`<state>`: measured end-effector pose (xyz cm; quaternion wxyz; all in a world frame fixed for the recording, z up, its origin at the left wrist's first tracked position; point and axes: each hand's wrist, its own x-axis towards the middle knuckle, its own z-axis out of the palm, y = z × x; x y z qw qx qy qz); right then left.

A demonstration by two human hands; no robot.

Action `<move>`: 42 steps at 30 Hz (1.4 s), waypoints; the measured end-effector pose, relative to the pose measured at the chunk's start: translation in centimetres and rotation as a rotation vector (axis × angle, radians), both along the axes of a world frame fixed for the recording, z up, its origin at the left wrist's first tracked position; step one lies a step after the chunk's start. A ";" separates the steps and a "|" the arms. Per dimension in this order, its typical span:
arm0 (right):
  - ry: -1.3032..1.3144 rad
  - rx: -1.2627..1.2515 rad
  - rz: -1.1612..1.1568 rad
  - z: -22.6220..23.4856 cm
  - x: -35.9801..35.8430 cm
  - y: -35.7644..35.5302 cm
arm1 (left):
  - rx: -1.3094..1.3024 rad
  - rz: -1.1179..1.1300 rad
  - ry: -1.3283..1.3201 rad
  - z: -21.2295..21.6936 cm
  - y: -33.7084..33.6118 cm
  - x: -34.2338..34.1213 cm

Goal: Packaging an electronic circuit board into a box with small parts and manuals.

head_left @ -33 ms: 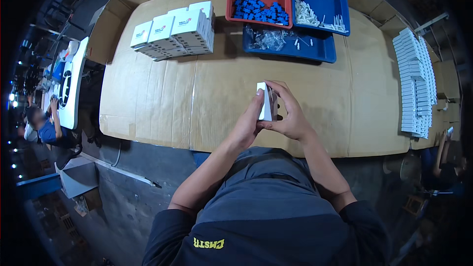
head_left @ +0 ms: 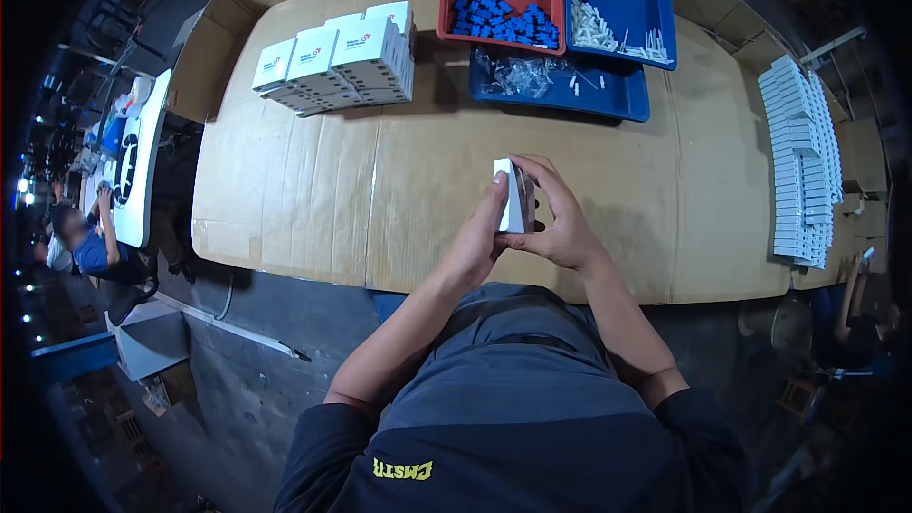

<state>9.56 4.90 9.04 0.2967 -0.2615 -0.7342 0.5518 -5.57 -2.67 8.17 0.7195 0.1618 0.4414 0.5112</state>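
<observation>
Holding white box lengthwise fore-and-aft

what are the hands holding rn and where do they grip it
A white piece: the left hand has its thumb on the left side; the right hand spans it, fingers at the far end, thumb at the near end.
</observation>
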 end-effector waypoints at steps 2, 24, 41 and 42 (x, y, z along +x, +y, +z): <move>0.003 -0.016 0.024 0.0 -0.3 0.2 | 0.010 0.032 -0.013 -0.1 -0.2 -0.1; 0.153 -0.117 -0.006 0.5 0.0 -0.1 | 0.602 0.203 0.389 -0.2 -0.2 0.1; -0.117 0.600 -0.011 -1.3 -0.8 0.6 | -0.059 0.144 -0.337 -0.8 -0.6 0.1; -0.115 0.595 -0.011 -1.4 -0.7 0.7 | -0.064 0.145 -0.335 -0.7 -0.7 0.2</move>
